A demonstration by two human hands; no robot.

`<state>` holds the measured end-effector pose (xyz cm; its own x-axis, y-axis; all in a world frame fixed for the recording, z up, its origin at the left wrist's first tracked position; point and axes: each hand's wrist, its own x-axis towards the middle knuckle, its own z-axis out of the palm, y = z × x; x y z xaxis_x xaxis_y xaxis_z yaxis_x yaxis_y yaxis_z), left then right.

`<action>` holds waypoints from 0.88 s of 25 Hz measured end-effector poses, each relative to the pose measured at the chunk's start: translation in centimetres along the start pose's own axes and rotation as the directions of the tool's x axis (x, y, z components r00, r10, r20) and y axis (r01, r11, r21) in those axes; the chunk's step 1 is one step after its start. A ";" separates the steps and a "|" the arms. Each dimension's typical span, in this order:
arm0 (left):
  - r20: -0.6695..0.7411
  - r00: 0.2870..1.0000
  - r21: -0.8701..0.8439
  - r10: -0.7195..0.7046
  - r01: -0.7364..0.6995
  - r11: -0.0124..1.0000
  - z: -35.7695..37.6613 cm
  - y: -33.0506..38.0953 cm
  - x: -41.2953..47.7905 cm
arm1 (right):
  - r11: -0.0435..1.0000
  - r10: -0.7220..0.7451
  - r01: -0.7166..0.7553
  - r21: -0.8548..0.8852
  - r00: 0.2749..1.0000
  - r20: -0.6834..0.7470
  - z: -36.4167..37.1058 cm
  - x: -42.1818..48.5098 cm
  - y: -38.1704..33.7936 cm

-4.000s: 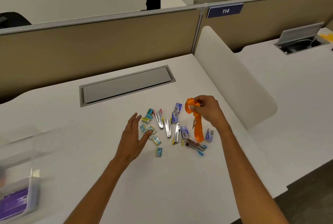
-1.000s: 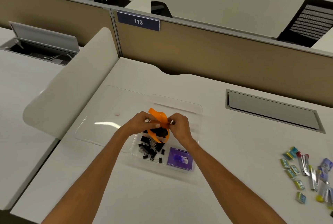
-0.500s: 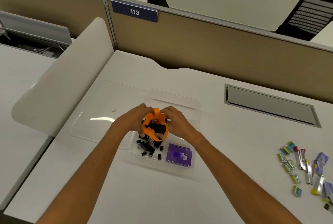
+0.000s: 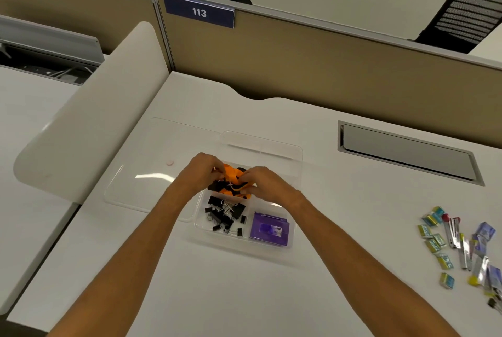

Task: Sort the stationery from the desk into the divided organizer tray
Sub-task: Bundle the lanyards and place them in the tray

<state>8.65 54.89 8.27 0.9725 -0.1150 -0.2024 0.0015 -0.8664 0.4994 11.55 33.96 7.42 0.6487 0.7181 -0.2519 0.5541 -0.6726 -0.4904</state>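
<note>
Both hands meet over the clear plastic divided organizer tray [image 4: 298,165], which sits on the white bench [image 4: 244,287] in front of the person. The left hand [image 4: 202,173] and the right hand [image 4: 264,183] each have their fingers curled round a bunched orange fabric strap [image 4: 230,171] and pinch it from opposite sides. The strap is held just above the tray's rear compartment. Something black shows among the orange folds, but I cannot tell what it is.

In the tray's front left compartment lies a loose heap of black binder clips [image 4: 224,214]. In the front right compartment, just beside them, lies a flat purple plastic box [image 4: 269,229] with a pale label. A clear flat plastic lid [image 4: 141,190] lies on the bench touching the tray's left side.

Well apart from the tray, near the bench's right edge, is a scatter of stationery: small teal-and-yellow boxes [image 4: 434,239], slim silver staplers [image 4: 459,244] and bluish-purple packets [image 4: 485,232].

A grey rectangular cable hatch [image 4: 407,154] is set into the bench behind the scatter. A beige partition wall [image 4: 326,70] runs along the back and bears a dark blue sign [image 4: 199,12] reading 113. A white curved divider panel [image 4: 89,119] stands at the bench's left edge. A black mesh office chair [image 4: 467,13] shows beyond the partition.
</note>
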 end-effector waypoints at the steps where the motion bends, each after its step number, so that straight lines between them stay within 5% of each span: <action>1: -0.026 1.000 0.011 -0.010 0.010 1.000 0.2 0.1 0.1 | 0.999 0.029 -0.029 0.020 0.999 -0.046 0.0 0.3 0.0; 7: -0.060 0.985 0.321 0.163 -0.135 0.937 2.8 0.5 -0.2 | 0.917 0.102 -0.204 -0.343 0.951 -0.292 2.6 2.0 -1.1; 11: 0.101 0.994 0.284 0.042 -0.070 0.956 3.6 1.4 -0.3 | 0.951 0.144 -0.190 -0.246 0.970 -0.195 2.9 2.1 -2.6; 17: 0.034 0.996 0.149 -0.088 0.082 0.985 3.1 1.6 0.2 | 0.979 0.167 -0.162 -0.119 0.986 0.026 0.2 2.7 -2.6; 20: -0.125 0.988 0.099 -0.092 0.105 0.990 2.5 2.3 0.6 | 0.987 0.154 -0.152 0.050 0.987 -0.037 -1.8 2.2 -1.8; 22: -0.111 0.987 0.008 -0.117 0.118 0.993 2.9 2.6 0.6 | 0.972 0.198 -0.183 0.144 0.976 -0.093 -2.4 1.9 -1.6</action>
<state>8.57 51.14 6.97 0.9855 0.0417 -0.1643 0.1147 -0.8776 0.4654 13.19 35.92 9.76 0.7912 0.5511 -0.2653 0.3447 -0.7601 -0.5509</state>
